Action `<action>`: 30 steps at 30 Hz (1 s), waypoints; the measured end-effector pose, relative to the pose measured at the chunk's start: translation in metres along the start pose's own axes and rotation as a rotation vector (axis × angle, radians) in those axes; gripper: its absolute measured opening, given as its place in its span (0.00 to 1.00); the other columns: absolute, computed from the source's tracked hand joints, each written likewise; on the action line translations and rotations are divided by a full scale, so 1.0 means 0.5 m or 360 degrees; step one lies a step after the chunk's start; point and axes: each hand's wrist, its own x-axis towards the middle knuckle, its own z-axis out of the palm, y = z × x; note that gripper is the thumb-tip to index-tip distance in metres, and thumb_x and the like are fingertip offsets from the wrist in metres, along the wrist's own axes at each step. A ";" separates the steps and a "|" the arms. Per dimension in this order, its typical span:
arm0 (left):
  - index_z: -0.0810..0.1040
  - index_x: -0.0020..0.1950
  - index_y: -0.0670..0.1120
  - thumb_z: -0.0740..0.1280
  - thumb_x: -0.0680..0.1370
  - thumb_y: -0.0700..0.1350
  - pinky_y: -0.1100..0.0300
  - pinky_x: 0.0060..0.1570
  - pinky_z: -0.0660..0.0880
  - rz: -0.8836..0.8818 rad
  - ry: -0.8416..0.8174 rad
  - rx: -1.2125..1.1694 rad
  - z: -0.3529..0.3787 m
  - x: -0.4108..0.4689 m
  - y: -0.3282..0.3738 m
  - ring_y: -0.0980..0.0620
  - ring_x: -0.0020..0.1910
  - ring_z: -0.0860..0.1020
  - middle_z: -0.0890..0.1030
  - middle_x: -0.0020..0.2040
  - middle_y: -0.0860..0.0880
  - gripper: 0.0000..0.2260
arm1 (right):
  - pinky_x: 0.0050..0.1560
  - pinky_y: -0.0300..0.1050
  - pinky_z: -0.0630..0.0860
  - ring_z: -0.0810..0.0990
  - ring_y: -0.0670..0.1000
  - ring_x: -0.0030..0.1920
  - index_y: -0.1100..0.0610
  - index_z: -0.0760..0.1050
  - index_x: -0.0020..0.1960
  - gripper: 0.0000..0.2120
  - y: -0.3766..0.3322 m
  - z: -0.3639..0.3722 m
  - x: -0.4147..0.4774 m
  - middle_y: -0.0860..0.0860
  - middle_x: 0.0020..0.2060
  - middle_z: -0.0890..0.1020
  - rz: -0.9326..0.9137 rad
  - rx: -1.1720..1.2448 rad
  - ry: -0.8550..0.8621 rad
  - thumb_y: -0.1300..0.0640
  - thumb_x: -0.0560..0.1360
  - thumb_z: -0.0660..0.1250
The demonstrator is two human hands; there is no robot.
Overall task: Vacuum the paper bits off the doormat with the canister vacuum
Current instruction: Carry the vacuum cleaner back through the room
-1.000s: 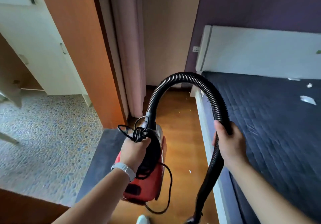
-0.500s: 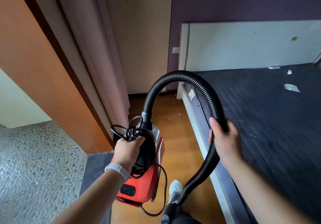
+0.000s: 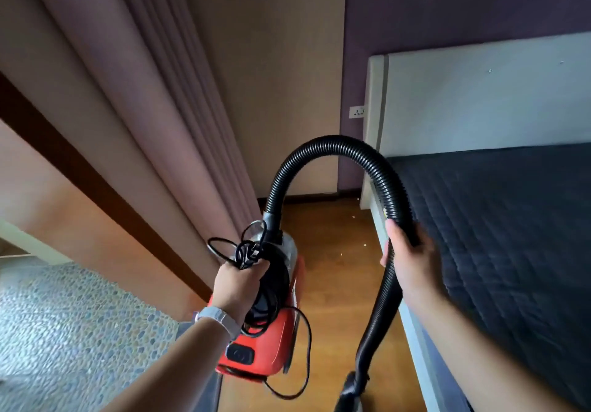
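wood floor (image 3: pixel 335 283); left hand (image 3: pixel 238 287) grips one vacuum (image 3: pixel 271 347), right hand (image 3: pixel 412 261) one hose (image 3: pixel 329 146)

Curtain (image 3: pixel 153 108) left; quilted mattress (image 3: pixel 511 219) right; seemingly a socket (image 3: pixel 356 111) beside the headboard (image 3: pixel 479 101)

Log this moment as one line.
left hand: holds red vacuum, bundled cord | right hand: grips black hose | vacuuming: not started

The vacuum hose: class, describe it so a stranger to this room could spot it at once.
Start at the dark quilted bed on the right. Beside its edge, the right hand grips a black hose arching over to the red canister vacuum in the left hand. Unlike the thin smooth cord there, it is thick and ribbed.
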 end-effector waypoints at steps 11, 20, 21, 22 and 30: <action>0.82 0.41 0.44 0.74 0.70 0.49 0.52 0.46 0.78 0.0024 -0.0051 0.0007 0.162 0.205 0.164 0.45 0.40 0.81 0.83 0.38 0.46 0.09 | 0.36 0.49 0.74 0.77 0.52 0.29 0.54 0.75 0.42 0.11 -0.024 0.053 0.256 0.48 0.27 0.77 0.0036 0.0063 0.0036 0.48 0.76 0.70; 0.81 0.45 0.42 0.75 0.72 0.46 0.55 0.43 0.74 0.0001 -0.0343 -0.0025 0.349 0.472 0.248 0.45 0.43 0.80 0.82 0.40 0.46 0.08 | 0.34 0.49 0.74 0.79 0.53 0.30 0.50 0.74 0.40 0.12 0.014 0.127 0.503 0.48 0.27 0.78 0.0140 -0.0172 0.0210 0.45 0.76 0.70; 0.80 0.45 0.43 0.75 0.72 0.44 0.57 0.42 0.72 -0.0007 -0.0383 -0.0035 0.369 0.503 0.258 0.46 0.41 0.79 0.81 0.39 0.47 0.07 | 0.34 0.49 0.74 0.79 0.53 0.30 0.50 0.74 0.39 0.12 0.018 0.137 0.531 0.49 0.27 0.77 0.0163 -0.0184 0.0225 0.45 0.76 0.70; 0.80 0.45 0.44 0.74 0.73 0.44 0.58 0.41 0.70 -0.0021 -0.0415 -0.0042 0.386 0.532 0.269 0.49 0.38 0.78 0.80 0.37 0.48 0.06 | 0.35 0.49 0.73 0.78 0.53 0.29 0.50 0.74 0.38 0.12 0.021 0.147 0.561 0.49 0.26 0.77 0.0185 -0.0199 0.0236 0.46 0.76 0.70; 0.79 0.45 0.45 0.73 0.74 0.43 0.60 0.34 0.72 -0.0111 -0.0559 0.0030 0.512 0.735 0.325 0.50 0.36 0.78 0.78 0.36 0.50 0.04 | 0.32 0.47 0.74 0.77 0.51 0.29 0.55 0.74 0.41 0.12 0.046 0.230 0.774 0.50 0.28 0.77 0.0292 -0.0214 0.0285 0.49 0.76 0.71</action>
